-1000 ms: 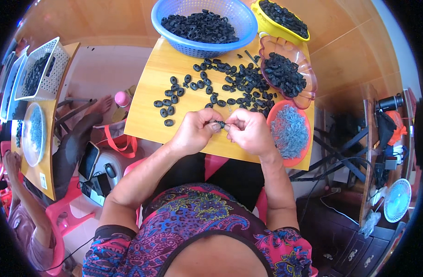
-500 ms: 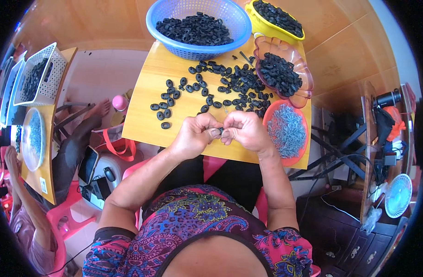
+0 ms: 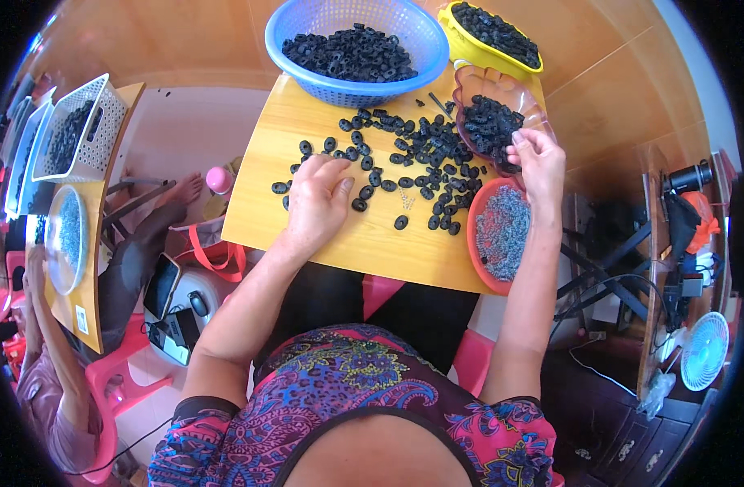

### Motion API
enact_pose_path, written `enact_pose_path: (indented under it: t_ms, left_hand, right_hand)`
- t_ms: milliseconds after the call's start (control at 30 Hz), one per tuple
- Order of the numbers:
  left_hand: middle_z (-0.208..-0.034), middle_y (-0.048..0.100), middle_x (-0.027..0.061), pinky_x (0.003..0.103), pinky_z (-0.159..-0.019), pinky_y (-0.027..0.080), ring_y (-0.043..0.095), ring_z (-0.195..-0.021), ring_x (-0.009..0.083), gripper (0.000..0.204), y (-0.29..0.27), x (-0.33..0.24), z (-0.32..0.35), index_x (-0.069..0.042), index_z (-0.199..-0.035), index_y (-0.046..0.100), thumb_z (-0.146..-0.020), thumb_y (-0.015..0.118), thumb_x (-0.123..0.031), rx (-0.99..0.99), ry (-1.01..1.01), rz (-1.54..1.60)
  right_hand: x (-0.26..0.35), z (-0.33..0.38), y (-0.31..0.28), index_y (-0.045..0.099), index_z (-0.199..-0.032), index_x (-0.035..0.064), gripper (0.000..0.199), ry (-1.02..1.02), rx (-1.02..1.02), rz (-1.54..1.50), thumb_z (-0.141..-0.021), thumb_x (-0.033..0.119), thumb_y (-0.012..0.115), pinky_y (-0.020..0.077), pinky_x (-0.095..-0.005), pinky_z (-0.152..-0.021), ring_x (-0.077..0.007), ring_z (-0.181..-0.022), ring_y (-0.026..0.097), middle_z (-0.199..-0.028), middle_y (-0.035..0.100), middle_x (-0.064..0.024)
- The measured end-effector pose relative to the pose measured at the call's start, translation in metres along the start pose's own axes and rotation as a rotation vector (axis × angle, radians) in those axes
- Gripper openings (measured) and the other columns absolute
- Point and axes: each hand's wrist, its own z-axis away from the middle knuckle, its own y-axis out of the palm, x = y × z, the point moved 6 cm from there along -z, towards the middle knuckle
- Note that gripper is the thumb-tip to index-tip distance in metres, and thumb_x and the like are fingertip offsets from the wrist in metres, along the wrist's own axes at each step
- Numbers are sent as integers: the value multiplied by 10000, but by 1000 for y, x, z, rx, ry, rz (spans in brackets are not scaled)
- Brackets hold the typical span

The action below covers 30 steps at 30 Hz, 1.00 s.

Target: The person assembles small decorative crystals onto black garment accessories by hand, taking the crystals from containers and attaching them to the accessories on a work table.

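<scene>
My left hand (image 3: 318,197) is over the left part of the wooden table, among small black oval plastic pieces (image 3: 401,221). Its fingers curl downward, and whatever lies under their tips is hidden. At the right, my right hand (image 3: 539,165) reaches to a translucent reddish-brown scalloped bowl (image 3: 474,79). Thumb and forefinger come together against the heap of black plastic parts (image 3: 487,122) inside; what they pinch is too small to tell. Below that wrist sits an orange-red dish (image 3: 476,243) filled with small silvery metal pieces (image 3: 502,231).
A blue basket (image 3: 348,85) of black parts stands at the table's far edge, beside a yellow basket (image 3: 490,57) of similar parts. More black pieces are scattered mid-table. On the left, another person's arm (image 3: 60,341) is near a second table with a white basket (image 3: 96,134). A small fan (image 3: 704,351) is at right.
My hands, together at the near middle of the table before, have parted. The left moved left onto the oval pieces; the right went up and right to the scalloped bowl. An oval piece now lies near the middle.
</scene>
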Motion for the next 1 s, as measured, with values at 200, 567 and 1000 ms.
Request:
enact_pose_path:
  t_ms: [200,567,1000]
  left_hand:
    - [-906,555,52,390,-760,357,486,-875,258,239,13,-23,9,-87,-897,677,-661,712,-101,169,235,-231]
    - [-1177,477,150,478,-820,335,445,-1074,310,358,36,-41,9,-158,-1067,642,-715,685,-201,229,331,-382]
    - [-1052,555,107,438,-782,348,484,-1004,290,131,26,-23,9,-68,-772,668,-644,688,-90,110,283,-267]
  right_hand:
    - [9,44,27,641,-970,-29,172,-244,59,276,-828,67,650,484,-248,-683,-111,-740,592,-832,653,-63]
    - [23,88,112,659,-915,10,158,-439,390,400,-758,-1,643,496,-354,-683,-309,-766,617,-855,605,-147]
    - [23,75,176,657,-912,40,155,-581,550,510,-763,21,614,480,-398,-676,-336,-766,584,-799,566,-163]
